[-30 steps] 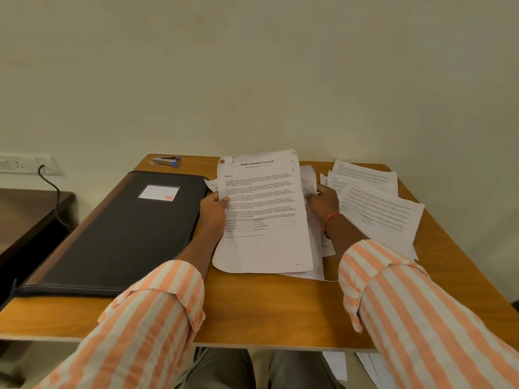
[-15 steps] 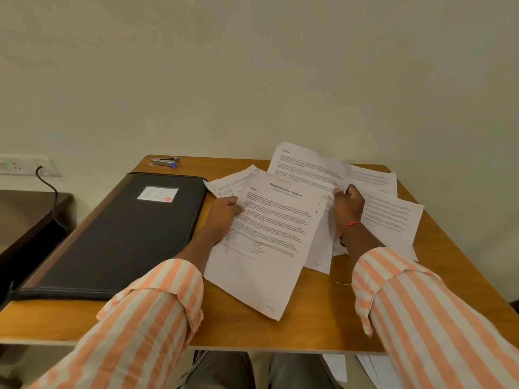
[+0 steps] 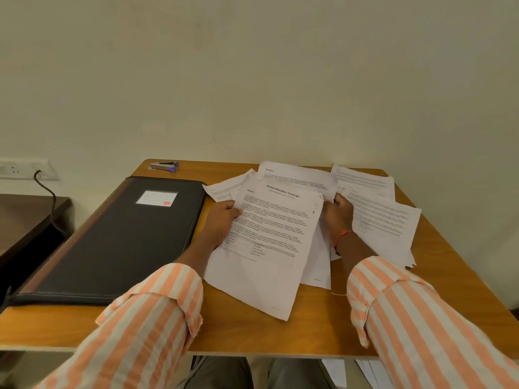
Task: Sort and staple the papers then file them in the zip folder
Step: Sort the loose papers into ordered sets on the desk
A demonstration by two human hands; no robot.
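My left hand [image 3: 223, 220] grips the left edge of a printed sheet headed "Sample Education Transcript" [image 3: 269, 248], tilted over the table. My right hand [image 3: 338, 214] pinches another sheet [image 3: 297, 175] that fans out behind the transcript. More loose papers [image 3: 382, 217] lie spread at the right of the table. The black zip folder [image 3: 123, 240] lies shut at the left, a white label on its cover. A small silver and blue stapler [image 3: 165, 165] sits at the table's far left corner, apart from both hands.
The wooden table [image 3: 309, 332] stands against a plain wall. A lower dark side table [image 3: 25, 217] is at the left, with a wall socket [image 3: 25, 169] and a black cable above it. Some sheets [image 3: 365, 372] lie on the floor under the right edge.
The papers, first held as one pile, have been fanned apart. My left hand tilted the transcript sheet leftward and my right hand drew a sheet out behind it to the right.
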